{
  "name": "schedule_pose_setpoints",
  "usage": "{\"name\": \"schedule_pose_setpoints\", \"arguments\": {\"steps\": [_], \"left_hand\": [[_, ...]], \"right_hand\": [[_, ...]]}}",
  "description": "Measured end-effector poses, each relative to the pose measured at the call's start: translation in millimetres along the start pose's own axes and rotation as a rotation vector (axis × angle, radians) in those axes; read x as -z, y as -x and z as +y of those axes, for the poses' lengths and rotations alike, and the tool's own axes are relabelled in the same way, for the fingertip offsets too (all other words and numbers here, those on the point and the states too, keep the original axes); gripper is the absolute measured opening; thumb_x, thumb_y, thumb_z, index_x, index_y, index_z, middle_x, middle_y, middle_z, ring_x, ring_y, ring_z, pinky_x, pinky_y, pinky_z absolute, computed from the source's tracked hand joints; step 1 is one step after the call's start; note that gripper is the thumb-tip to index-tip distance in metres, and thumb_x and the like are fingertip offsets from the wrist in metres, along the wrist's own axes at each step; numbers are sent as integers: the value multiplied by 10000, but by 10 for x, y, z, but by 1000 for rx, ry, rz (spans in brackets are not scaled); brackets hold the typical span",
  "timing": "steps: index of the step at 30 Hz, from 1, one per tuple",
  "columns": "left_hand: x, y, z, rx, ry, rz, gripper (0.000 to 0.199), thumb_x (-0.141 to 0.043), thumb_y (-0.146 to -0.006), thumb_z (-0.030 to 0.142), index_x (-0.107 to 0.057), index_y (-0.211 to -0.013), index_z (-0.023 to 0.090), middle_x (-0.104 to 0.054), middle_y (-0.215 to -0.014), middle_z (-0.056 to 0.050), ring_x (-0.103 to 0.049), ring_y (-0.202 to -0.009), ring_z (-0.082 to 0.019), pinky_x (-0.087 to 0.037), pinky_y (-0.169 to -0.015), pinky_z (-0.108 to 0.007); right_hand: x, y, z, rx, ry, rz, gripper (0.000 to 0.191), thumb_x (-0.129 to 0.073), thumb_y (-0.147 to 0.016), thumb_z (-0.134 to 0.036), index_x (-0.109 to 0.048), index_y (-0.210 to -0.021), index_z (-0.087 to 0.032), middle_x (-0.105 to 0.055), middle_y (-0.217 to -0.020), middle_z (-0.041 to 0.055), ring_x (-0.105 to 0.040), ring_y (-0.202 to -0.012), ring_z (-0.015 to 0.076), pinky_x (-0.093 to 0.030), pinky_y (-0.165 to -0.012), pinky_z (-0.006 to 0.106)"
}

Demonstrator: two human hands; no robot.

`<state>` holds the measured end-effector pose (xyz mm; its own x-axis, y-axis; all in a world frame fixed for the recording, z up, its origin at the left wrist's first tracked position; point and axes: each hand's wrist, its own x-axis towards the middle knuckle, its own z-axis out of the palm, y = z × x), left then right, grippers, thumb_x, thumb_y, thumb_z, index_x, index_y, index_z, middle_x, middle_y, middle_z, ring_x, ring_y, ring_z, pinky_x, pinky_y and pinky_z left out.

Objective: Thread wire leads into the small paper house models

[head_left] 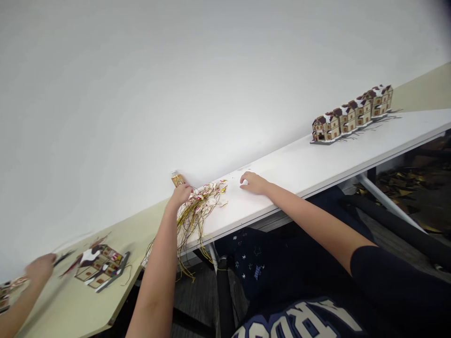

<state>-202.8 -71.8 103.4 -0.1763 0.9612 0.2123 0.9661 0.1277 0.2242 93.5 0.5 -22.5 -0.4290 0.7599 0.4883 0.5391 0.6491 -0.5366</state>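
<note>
My left hand (182, 193) is closed at the left edge of a tangled bundle of yellow-brown cords (192, 216) with small white, red and yellow tags (211, 192). What its fingers pinch is too small to make out. Just behind it a gold-coloured packet (178, 179) leans near the wall. My right hand (255, 183) hovers low over the white table (282, 164), right of the bundle. Its fingers are curved, with a gap between thumb and forefinger that shows white, and I see nothing held there.
Several model houses with snowy roofs (352, 115) stand in a row at the right. Another model house (100, 267) sits on the cream table (70, 305) at the left. Beside it another person's hand (40, 268) holds a thin dark tool (64, 256). Gold pieces (401, 197) lie below right.
</note>
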Motion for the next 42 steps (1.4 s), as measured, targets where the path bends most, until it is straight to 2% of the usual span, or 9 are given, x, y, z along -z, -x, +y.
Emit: {"name": "schedule_pose_setpoints", "arguments": {"steps": [3,6,11,16,23,29,34,38,42], "left_hand": [[197,-67,57,131,293,-76,228,-441,-667,299,-582,-779,160,-414,-503,-13,-383,-457,-145,-294,-460,-264],[423,-123,116,182,489,-136,185,-469,-645,293,-515,-777,172,-216,-485,53,-174,-408,-93,-163,-424,-243],[750,-219,248,196,533,-50,299,-501,-607,255,-532,-884,146,-181,-510,67,-139,-411,-77,-135,-427,-250],[899,-228,338,212,550,-54,353,-521,-603,235,-556,-931,110,-163,-511,74,-125,-422,-70,-106,-432,-246],[799,-259,302,149,705,-129,311,-587,-676,260,-578,-955,124,-151,-514,88,-117,-412,-57,-96,-412,-225],[542,-361,287,103,794,-215,279,-625,-729,296,-589,-968,158,-150,-490,100,-114,-390,-51,-89,-409,-221],[492,-347,250,62,777,-251,295,-651,-740,330,-603,-984,171,-157,-494,100,-127,-383,-48,-89,-413,-221],[538,-323,217,42,787,-247,308,-682,-719,337,-605,-967,171,-157,-487,103,-130,-383,-43,-90,-419,-223],[558,-317,160,74,794,-224,293,-691,-705,318,-590,-936,169,-169,-450,108,-130,-378,-36,-72,-435,-216]], "right_hand": [[-4,0,-6,-4,-3,-6,129,-638,-841,-265,-653,-940,-184,-605,-1106,88,-589,-989,206,-452,-883,329],[-22,-5,0,12,9,-10,124,-643,-835,-257,-655,-933,-182,-613,-1096,92,-591,-997,209,-453,-889,331],[-73,-46,-1,25,-57,-12,122,-641,-831,-254,-660,-925,-179,-649,-1077,85,-608,-979,201,-468,-859,317],[-73,-225,-173,33,-224,-55,104,-666,-818,-260,-666,-896,-191,-705,-1017,41,-637,-916,163,-480,-796,268],[-31,-686,-829,135,-256,-89,177,-678,-809,-269,-684,-953,-166,-717,-997,49,-645,-923,151,-464,-809,245],[-237,-953,-1266,43,-251,-111,341,-666,-809,-357,-623,-1097,-179,-690,-1102,67,-632,-982,174,-464,-813,261],[-405,-1062,-1283,-171,-131,-86,564,-628,-815,-481,-501,-1287,-200,-639,-1227,132,-631,-1042,246,-487,-770,313],[-467,-1116,-1209,-110,-48,-210,356,-628,-806,-424,-668,-1097,-223,-692,-1139,78,-648,-1005,218,-474,-763,266],[-515,-1109,-1164,-24,27,-276,289,-692,-760,-421,-741,-942,-202,-739,-932,27,-655,-840,155,-439,-669,193]]}}
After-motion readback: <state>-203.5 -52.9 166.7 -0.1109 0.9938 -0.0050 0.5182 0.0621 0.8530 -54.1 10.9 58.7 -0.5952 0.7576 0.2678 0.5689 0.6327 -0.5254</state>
